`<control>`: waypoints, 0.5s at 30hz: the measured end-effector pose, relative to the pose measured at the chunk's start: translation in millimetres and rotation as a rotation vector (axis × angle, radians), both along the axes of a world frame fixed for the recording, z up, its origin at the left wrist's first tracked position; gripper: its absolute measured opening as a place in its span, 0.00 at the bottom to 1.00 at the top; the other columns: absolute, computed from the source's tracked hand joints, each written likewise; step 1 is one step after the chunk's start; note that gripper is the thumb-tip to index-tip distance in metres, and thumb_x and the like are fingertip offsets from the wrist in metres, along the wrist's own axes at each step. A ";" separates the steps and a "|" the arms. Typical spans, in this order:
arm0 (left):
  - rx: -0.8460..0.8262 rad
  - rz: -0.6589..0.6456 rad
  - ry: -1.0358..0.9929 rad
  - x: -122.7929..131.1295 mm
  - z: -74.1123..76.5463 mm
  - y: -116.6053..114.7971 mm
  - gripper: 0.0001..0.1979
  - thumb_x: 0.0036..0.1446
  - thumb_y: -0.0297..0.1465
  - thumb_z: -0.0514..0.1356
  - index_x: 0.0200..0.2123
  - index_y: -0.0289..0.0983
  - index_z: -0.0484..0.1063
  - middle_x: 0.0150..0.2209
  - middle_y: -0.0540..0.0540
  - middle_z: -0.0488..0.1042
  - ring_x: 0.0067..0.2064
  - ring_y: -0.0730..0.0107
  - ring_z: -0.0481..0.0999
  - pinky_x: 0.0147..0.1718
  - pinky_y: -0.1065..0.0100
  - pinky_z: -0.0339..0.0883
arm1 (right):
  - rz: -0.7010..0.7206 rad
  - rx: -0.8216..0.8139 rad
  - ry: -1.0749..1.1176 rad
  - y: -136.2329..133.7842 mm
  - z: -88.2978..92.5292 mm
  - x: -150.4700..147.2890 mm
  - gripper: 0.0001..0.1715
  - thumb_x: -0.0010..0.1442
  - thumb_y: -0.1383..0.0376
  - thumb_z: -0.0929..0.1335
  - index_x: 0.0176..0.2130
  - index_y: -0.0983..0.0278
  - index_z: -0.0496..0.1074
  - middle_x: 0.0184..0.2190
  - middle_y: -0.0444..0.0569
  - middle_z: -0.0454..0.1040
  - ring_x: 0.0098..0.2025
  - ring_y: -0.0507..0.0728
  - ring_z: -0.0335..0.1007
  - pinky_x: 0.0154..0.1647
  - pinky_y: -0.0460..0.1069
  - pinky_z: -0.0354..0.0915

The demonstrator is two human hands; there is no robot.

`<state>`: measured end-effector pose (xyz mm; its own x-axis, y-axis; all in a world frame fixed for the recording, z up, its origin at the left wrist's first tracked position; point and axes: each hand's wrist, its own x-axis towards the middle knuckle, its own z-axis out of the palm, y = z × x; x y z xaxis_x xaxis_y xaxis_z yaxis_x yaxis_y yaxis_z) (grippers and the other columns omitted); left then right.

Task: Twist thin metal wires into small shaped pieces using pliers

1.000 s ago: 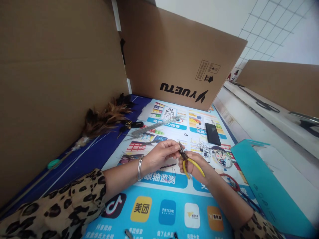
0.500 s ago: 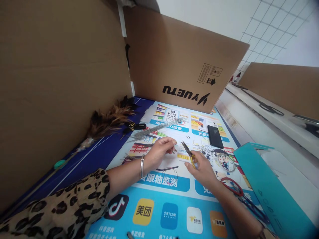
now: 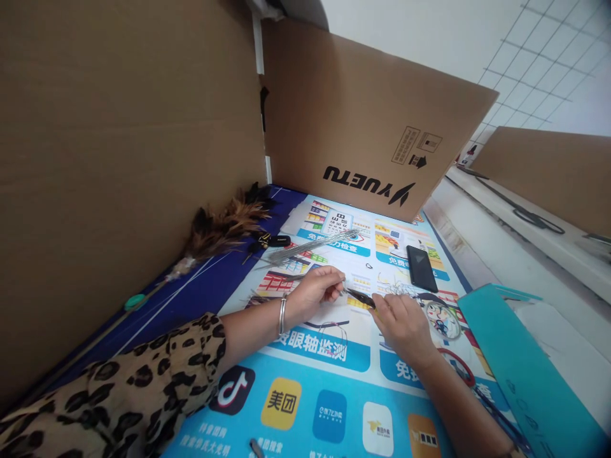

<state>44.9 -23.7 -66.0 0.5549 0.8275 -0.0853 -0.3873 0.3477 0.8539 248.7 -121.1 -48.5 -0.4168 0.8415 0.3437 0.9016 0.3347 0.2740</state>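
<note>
My left hand (image 3: 324, 289), a bracelet at its wrist, is closed in a pinch on a small thin piece that looks like wire (image 3: 344, 285). Yellow-handled pliers (image 3: 359, 296) are gripped in my right hand (image 3: 403, 323), which mostly covers their handles. The jaws point left and meet the piece at my left fingertips. Whether they are clamped on it is too small to tell. Beyond my left hand lies a bundle of straight silver wires (image 3: 315, 245). Thin loops of wire (image 3: 333, 337) rest on the printed sheet below the hands.
A black phone (image 3: 422, 268) lies behind my right hand. To the right are a ring-shaped coil (image 3: 443, 320), a red loop (image 3: 461, 366) and a teal box (image 3: 515, 369). A feather duster (image 3: 224, 226) lies at left. Cardboard panels (image 3: 363, 114) stand around the table.
The pliers have swung left and down from pointing upward, and their tips have come to the piece in my left hand. My right hand has turned knuckles-up. The view has shifted slightly.
</note>
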 end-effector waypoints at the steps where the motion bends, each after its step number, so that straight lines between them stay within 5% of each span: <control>1: -0.010 -0.006 -0.001 0.0 -0.3 0.1 0.08 0.48 0.33 0.59 0.28 0.33 0.67 0.22 0.51 0.68 0.19 0.83 0.63 0.18 0.77 0.54 | 0.010 0.005 0.010 -0.1 -0.6 0.4 0.20 0.61 0.64 0.57 0.52 0.62 0.63 0.38 0.55 0.69 0.40 0.59 0.60 0.41 0.55 0.55; 15: -0.130 -0.107 -0.034 0.9 -6.9 3.7 0.07 0.46 0.31 0.61 0.26 0.33 0.66 0.21 0.51 0.68 0.18 0.83 0.64 0.17 0.77 0.55 | 0.033 0.066 -0.086 -1.6 -3.7 3.0 0.21 0.61 0.67 0.58 0.54 0.60 0.61 0.40 0.53 0.69 0.39 0.59 0.60 0.40 0.55 0.55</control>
